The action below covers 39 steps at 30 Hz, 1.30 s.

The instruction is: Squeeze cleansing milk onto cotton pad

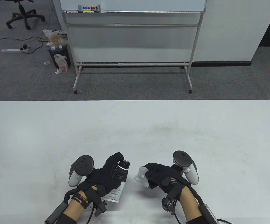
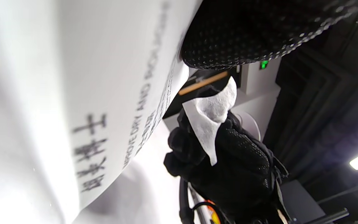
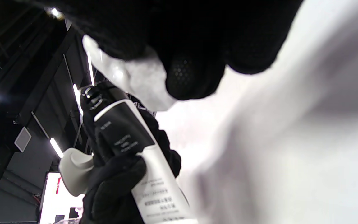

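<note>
The left hand (image 1: 102, 178) grips the tube (image 1: 120, 178) around its middle, cap end poking out beyond the fingers toward the pad, probably ready for opening (the cap looks still on). The right hand (image 1: 164, 178) pinches the cotton pad (image 1: 141, 176), its free part offered toward the tube, not touching.
</note>
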{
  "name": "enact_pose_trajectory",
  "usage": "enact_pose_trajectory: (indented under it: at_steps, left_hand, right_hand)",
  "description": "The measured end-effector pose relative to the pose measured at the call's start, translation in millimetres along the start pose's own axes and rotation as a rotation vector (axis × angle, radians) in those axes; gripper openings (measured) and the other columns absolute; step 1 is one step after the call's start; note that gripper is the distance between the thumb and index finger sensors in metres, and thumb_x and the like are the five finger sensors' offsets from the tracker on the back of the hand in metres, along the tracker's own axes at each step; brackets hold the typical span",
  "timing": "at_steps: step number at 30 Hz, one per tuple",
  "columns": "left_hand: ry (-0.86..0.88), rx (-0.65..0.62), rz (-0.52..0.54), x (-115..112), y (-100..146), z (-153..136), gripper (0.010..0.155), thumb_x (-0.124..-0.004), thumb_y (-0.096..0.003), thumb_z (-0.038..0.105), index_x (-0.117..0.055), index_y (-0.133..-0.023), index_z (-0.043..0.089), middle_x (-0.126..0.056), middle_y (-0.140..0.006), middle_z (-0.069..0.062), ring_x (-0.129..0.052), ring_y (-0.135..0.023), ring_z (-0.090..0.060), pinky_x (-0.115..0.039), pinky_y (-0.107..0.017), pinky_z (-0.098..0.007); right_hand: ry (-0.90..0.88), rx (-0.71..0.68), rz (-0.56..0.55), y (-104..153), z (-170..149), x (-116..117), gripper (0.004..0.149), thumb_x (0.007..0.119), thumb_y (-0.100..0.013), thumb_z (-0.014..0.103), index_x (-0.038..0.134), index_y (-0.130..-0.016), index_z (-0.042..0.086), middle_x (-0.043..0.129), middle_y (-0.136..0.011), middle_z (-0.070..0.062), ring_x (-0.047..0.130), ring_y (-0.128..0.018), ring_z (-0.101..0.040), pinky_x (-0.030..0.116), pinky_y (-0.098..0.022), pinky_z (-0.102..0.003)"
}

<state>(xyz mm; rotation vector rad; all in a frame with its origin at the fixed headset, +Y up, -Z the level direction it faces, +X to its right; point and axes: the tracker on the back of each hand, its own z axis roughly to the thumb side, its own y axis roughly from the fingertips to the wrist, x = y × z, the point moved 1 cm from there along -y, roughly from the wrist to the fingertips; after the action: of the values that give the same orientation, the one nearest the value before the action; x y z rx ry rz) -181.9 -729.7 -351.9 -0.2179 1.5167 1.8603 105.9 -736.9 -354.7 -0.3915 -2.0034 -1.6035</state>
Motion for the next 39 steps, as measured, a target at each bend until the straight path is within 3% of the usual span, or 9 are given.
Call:
enact_pose_trajectory:
  at_steps: [7,12,18,21,24,27,32,36,39]
  left_hand:
    - [0.062,0.046,0.059,-3.9,1.2,-4.4,0.078,-0.082,-0.0524,0.032,-0.028,-0.107,0.046,-0.077,-0.081,-0.013,-0.102,-0.045,-0.024,-0.097,-0.029,-0.039]
    - [-0.003,0.078,0.125,-4.0,2.5,-5.1,0.064,-0.071,-0.054,0.032,-0.038,-0.106,0.048,-0.079,-0.077,-0.02,-0.103,-0.041,-0.025,-0.097,-0.025,-0.04]
    - [-0.029,0.127,0.123,-3.7,4.8,-10.4,0.065,-0.072,-0.0539,0.034,-0.037,-0.107,0.045,-0.08,-0.078,-0.02,-0.104,-0.041,-0.025,-0.097,-0.026,-0.039]
    - [-0.08,0.18,0.1,-8.2,5.3,-18.2,0.067,-0.074,-0.0533,0.036,-0.036,-0.108,0.042,-0.083,-0.078,-0.018,-0.107,-0.043,-0.022,-0.099,-0.027,-0.037]
    - [-0.142,0.236,0.084,-14.8,3.1,-21.8,0.069,-0.079,-0.0515,0.037,-0.038,-0.107,0.039,-0.087,-0.08,-0.016,-0.11,-0.045,-0.021,-0.101,-0.029,-0.038]
    - [-0.194,0.277,0.085,-22.6,-1.1,-22.0,0.072,-0.084,-0.0493,0.038,-0.041,-0.107,0.035,-0.09,-0.08,-0.015,-0.113,-0.047,-0.02,-0.102,-0.031,-0.038]
    - [-0.347,0.337,0.121,-31.9,-5.6,-19.1,0.073,-0.088,-0.047,0.039,-0.045,-0.107,0.032,-0.094,-0.079,-0.013,-0.115,-0.047,-0.019,-0.104,-0.031,-0.037]
    - [-0.539,0.381,0.138,-36.3,-9.5,-14.8,0.074,-0.088,-0.0459,0.042,-0.047,-0.107,0.029,-0.093,-0.081,-0.012,-0.111,-0.046,-0.016,-0.1,-0.032,-0.037]
    - [-0.637,0.402,0.114,-39.9,-13.3,-15.8,0.074,-0.085,-0.0468,0.043,-0.045,-0.108,0.027,-0.091,-0.084,-0.011,-0.108,-0.047,-0.015,-0.098,-0.032,-0.035]
  right_hand:
    - [0.045,0.028,-0.023,0.1,-0.2,1.8,0.04,0.078,-0.045,0.033,0.088,-0.084,0.029,0.084,-0.091,-0.005,0.092,-0.073,-0.026,0.078,-0.054,-0.043]
    - [0.097,0.093,0.061,-4.2,-4.4,9.4,0.04,0.079,-0.045,0.031,0.089,-0.084,0.026,0.093,-0.078,-0.007,0.098,-0.056,-0.022,0.083,-0.046,-0.04]
    - [0.196,0.229,0.125,-16.9,-24.0,20.3,0.046,0.083,-0.043,0.028,0.083,-0.089,0.024,0.098,-0.075,-0.005,0.102,-0.053,-0.022,0.084,-0.044,-0.04]
    - [0.345,0.342,0.037,-24.6,-38.1,18.3,0.047,0.085,-0.043,0.027,0.082,-0.089,0.023,0.099,-0.074,-0.004,0.103,-0.052,-0.021,0.085,-0.043,-0.04]
    - [0.61,0.381,-0.064,-27.1,-36.3,15.0,0.047,0.085,-0.042,0.028,0.081,-0.089,0.024,0.099,-0.074,0.0,0.103,-0.051,-0.019,0.086,-0.042,-0.037]
    - [0.681,0.327,-0.17,-24.4,-26.3,17.9,0.048,0.084,-0.042,0.026,0.081,-0.089,0.023,0.098,-0.076,-0.002,0.103,-0.054,-0.02,0.086,-0.042,-0.037]
    - [0.823,0.275,-0.213,-20.9,-17.4,27.2,0.049,0.08,-0.043,0.024,0.082,-0.092,0.024,0.094,-0.085,-0.005,0.101,-0.063,-0.023,0.085,-0.044,-0.037]
    - [1.096,0.237,-0.337,-18.1,-7.2,30.8,0.055,0.083,-0.042,0.033,0.078,-0.097,0.026,0.081,-0.101,-0.006,0.094,-0.08,-0.026,0.081,-0.053,-0.04]
    - [1.116,0.229,-0.374,-15.0,-2.9,25.8,0.06,0.083,-0.042,0.036,0.073,-0.1,0.026,0.074,-0.106,-0.006,0.089,-0.088,-0.028,0.078,-0.059,-0.044]
